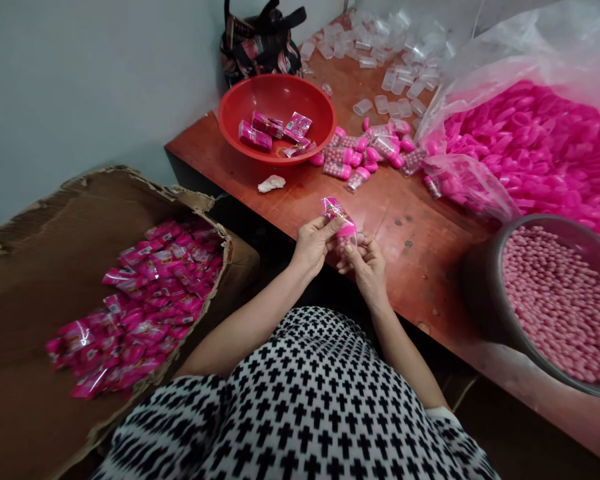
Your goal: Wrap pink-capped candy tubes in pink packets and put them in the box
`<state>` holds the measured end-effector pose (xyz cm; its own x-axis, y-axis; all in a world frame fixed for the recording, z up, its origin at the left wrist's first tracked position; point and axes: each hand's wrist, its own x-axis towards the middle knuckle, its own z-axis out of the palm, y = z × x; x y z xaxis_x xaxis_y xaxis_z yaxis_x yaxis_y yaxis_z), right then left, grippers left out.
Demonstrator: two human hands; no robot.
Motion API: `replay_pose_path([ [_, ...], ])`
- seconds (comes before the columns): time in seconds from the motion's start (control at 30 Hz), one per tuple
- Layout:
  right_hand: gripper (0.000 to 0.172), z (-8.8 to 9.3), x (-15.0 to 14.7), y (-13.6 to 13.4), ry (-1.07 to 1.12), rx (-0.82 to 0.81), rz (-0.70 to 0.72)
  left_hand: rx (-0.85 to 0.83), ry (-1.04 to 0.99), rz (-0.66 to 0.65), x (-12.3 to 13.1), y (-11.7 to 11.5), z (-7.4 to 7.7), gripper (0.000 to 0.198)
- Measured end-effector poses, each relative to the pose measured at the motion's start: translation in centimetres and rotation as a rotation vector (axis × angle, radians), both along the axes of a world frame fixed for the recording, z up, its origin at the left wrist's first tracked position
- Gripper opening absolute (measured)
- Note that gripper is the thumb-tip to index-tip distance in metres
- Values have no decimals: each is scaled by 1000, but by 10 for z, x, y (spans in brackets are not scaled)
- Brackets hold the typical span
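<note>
Over the near edge of the red-brown table [410, 267], both my hands hold one small pink packet [347, 230] with a clear shiny wrapper and pink beads in its lower part. My left hand [314, 245] pinches its upper left side between thumb and fingers. The fingers of my right hand [367, 267] close on its lower end. Beyond them, several clear containers of beads with pink caps [339, 155] lie in a loose pile. A red bowl [230, 133] to their left holds several flat pink packets [255, 135].
An open cardboard box [40, 267] at the left holds many wrapped pink packets [150, 300]. At the right are a plastic bag of pink caps [535, 147] and a dark bucket [485, 287] of pink beads. Clear empty containers [400, 80] and a patterned bag [260, 53] are at the back.
</note>
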<state>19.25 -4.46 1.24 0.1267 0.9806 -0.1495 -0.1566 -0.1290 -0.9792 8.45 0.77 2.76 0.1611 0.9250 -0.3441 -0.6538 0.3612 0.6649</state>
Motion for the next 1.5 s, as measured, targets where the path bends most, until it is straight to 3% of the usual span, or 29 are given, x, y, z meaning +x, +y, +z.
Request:
replay_pose_path([
  [0.17, 28, -5, -3, -2, -111, 55, -69, -17, 30, -49, 0, 2, -1, 37],
  [0.4, 29, -3, 1, 4, 159, -32, 12, 19, 117, -153, -2, 4, 1, 37],
  [0.6, 30, 2, 0, 3, -15, 31, -69, 70, 159, -150, -3, 4, 3, 32],
  [0.77, 30, 1, -3, 9, 173, -22, -49, 58, 168, -199, -1, -1, 3, 33],
  [0.97, 36, 1, -1, 11, 124, 32, -58, 44, 120, -216, 0, -6, 6, 32],
  [1.1, 39, 1, 2, 7, 190, 48, 72, -26, 81, -121, -6, -10, 4, 31],
  [1.23, 30, 3, -5, 11, 175, 38, 47, -12, 81, -100, -9, -22, 3, 30],
  [1.33, 32, 8, -13, 16, 163, 33, 81, 1, 90, -49, -22, -36, 11, 29],
  [1.4, 32, 11, -15, 18, 159, 42, 138, 34, 118, 95, -41, -45, 19, 32],
  [1.5, 31, 12, -9, 20, 115, 46, 139, 125, 240, 438, -76, -49, 23, 49],
])
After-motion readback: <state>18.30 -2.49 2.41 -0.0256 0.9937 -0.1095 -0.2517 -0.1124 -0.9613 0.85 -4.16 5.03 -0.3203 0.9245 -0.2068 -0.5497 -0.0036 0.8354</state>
